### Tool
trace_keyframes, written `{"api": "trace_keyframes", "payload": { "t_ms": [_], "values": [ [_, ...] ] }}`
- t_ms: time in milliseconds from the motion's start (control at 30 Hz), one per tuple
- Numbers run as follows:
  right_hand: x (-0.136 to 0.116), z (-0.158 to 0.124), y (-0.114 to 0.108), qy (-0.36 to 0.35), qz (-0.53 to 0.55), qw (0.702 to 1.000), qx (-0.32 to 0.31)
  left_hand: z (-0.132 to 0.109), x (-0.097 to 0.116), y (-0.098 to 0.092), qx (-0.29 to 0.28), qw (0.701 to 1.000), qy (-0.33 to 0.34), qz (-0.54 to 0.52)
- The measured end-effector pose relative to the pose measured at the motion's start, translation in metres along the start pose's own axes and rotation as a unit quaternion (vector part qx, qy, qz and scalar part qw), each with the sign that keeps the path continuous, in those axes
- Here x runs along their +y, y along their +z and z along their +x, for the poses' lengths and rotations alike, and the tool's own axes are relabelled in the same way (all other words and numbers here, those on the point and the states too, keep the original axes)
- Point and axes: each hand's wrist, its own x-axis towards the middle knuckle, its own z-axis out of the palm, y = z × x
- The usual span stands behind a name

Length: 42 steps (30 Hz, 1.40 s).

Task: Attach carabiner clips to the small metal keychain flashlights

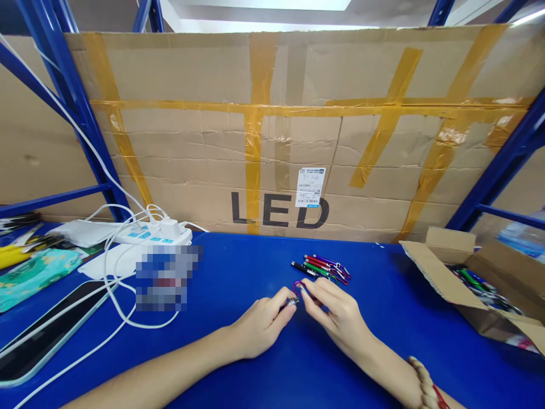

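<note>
Both hands meet over the blue tabletop [264, 386]. My left hand [260, 325] pinches the silver end of a small keychain flashlight [293, 301]. My right hand [331, 311] pinches the same piece at its purple carabiner clip [298, 285]. Just beyond the fingers lies a small pile of keychain flashlights [323, 267] in red, green, black and purple, each with a clip. A beaded bracelet [426, 383] sits on my right wrist.
An open cardboard box [451, 284] at the right holds more flashlights. A taped cardboard sheet marked LED [281, 210] stands behind. At the left are a white power strip [153, 232] with cables, a tablet [42, 335] and blue rack posts [80, 113].
</note>
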Motion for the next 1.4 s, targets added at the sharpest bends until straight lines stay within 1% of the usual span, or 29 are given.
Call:
{"api": "trace_keyframes", "payload": {
  "t_ms": [167,367,600,733,833,967,1033,1133,1233,1400],
  "values": [
    [0.001,-0.003,0.002,-0.007,-0.009,0.999,-0.033,-0.001,-0.002,0.002,0.014,1.0,-0.005,0.011],
    [0.002,-0.002,0.002,0.002,-0.007,0.999,-0.041,-0.001,-0.003,0.002,0.028,0.999,-0.003,-0.026],
    [0.003,-0.001,0.002,0.011,-0.009,0.998,-0.055,0.0,-0.004,0.003,0.064,0.997,-0.013,-0.048],
    [0.004,-0.001,0.001,0.021,0.009,0.995,-0.094,0.002,-0.004,0.003,0.082,0.996,-0.008,-0.044],
    [0.005,0.0,0.001,0.046,0.032,0.99,-0.128,0.004,-0.004,0.002,0.104,0.994,-0.003,-0.015],
    [0.006,-0.002,0.004,0.091,0.071,0.983,-0.143,0.005,-0.003,0.001,0.121,0.992,-0.009,0.02],
    [0.007,-0.004,0.005,0.114,0.1,0.977,-0.152,0.006,-0.002,0.001,0.119,0.993,-0.004,0.023],
    [0.005,-0.006,0.006,0.139,0.127,0.964,-0.188,0.006,-0.003,0.003,0.103,0.994,0.006,0.039],
    [0.003,-0.005,0.004,0.149,0.121,0.954,-0.229,0.006,-0.006,0.004,0.097,0.994,0.001,0.051],
    [0.0,0.001,0.0,0.142,0.065,0.952,-0.263,0.008,-0.013,0.006,0.119,0.992,-0.015,0.032]
  ]
}}
